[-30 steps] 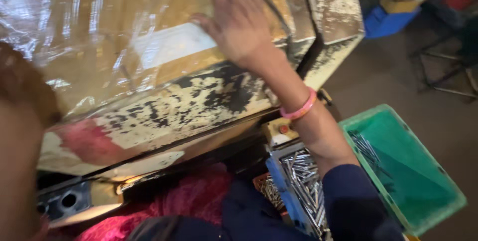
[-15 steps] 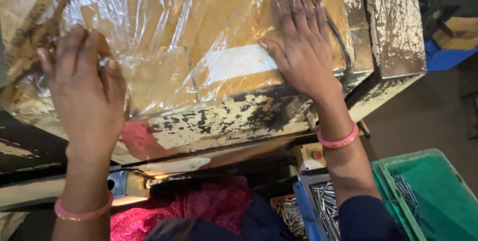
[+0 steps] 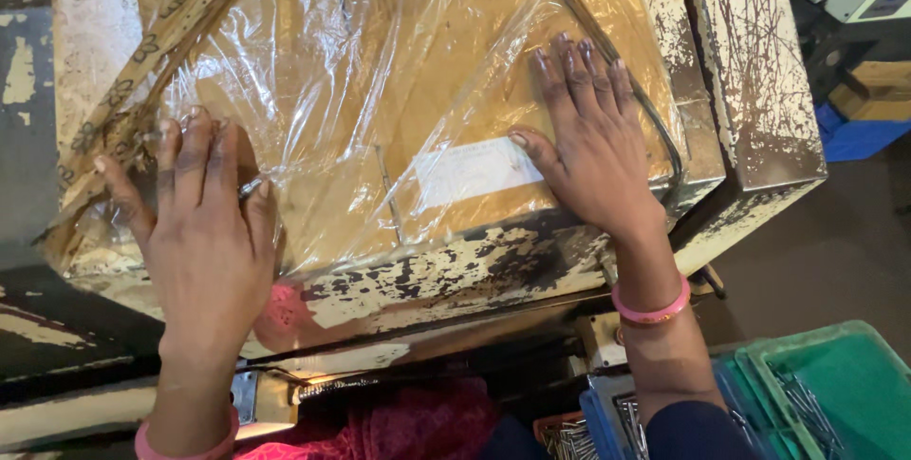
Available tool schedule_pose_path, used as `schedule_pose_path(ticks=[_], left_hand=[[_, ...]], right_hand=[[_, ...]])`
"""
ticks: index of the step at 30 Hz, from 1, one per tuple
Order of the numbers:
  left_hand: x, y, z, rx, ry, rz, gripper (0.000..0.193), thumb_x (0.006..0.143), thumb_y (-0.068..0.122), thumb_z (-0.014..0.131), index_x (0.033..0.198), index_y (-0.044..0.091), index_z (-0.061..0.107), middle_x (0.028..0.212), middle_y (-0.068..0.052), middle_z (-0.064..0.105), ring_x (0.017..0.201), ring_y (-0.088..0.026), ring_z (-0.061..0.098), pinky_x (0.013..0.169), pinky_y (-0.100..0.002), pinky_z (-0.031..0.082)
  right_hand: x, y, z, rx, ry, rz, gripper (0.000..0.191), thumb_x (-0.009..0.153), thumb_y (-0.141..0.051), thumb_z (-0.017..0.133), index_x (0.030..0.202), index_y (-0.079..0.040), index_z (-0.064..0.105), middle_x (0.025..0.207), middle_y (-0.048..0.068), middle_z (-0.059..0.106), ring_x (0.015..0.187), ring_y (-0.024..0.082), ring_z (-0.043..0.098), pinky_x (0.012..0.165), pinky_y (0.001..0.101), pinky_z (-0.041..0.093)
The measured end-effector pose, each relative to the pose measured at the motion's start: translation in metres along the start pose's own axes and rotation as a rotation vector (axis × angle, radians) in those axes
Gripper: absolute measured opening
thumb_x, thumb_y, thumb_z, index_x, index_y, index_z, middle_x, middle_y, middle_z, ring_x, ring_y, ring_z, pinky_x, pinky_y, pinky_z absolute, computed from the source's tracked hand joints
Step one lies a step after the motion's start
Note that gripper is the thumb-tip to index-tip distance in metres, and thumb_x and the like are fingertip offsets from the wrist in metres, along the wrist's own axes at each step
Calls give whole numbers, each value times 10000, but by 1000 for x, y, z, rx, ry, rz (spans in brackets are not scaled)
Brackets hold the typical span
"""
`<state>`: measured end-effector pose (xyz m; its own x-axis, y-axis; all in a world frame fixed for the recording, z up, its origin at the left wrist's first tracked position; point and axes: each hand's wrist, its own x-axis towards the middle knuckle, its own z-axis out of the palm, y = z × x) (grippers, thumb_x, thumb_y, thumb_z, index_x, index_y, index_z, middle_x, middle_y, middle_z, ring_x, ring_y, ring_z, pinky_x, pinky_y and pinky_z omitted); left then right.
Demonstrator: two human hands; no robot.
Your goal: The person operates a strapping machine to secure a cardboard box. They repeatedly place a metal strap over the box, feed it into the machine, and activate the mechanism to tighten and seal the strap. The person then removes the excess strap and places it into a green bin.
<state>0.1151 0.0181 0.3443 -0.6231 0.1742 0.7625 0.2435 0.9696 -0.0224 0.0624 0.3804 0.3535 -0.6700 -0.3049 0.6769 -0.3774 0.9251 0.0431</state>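
Both hands are pressing flat now; a second ago only the right hand (image 3: 588, 161) was showing. The left hand (image 3: 204, 232) is spreading open fingers on the clear plastic sheet (image 3: 380, 90), which is lying wrinkled over the brown cardboard (image 3: 474, 71) on the chipped metal table (image 3: 446, 275), gripping nothing.

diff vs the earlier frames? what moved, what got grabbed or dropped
The left hand, out of sight a second ago, came up onto the crinkled clear plastic sheet and now lies flat near its left edge. The right hand slid from the top of the sheet down toward the white rectangular label. Nothing gripped or released. The sheet stays spread over the chipped cream metal table; both palms stay flat.
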Motion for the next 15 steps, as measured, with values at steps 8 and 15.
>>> schedule_pose_path(ticks=[8, 15], left_hand=[[1, -2, -1, -168, -17, 14, 510, 1066, 197, 564, 1537, 3, 526, 1564, -232, 503, 1452, -389, 481, 1280, -552, 264], [0, -3, 1, -164, 12, 23, 476, 1091, 216, 567, 1518, 6, 547, 1559, -222, 529, 1433, -399, 519, 1265, -517, 332]], right_hand=[[1, -2, 0, -7, -4, 8, 791, 1077, -591, 390, 1642, -45, 305, 1690, 235, 276, 1567, 421, 246, 1279, 550, 129], [1, -4, -1, 0, -16, 22, 787, 1079, -593, 381, 1639, -45, 305, 1695, 225, 270, 1568, 422, 249, 1284, 541, 126]])
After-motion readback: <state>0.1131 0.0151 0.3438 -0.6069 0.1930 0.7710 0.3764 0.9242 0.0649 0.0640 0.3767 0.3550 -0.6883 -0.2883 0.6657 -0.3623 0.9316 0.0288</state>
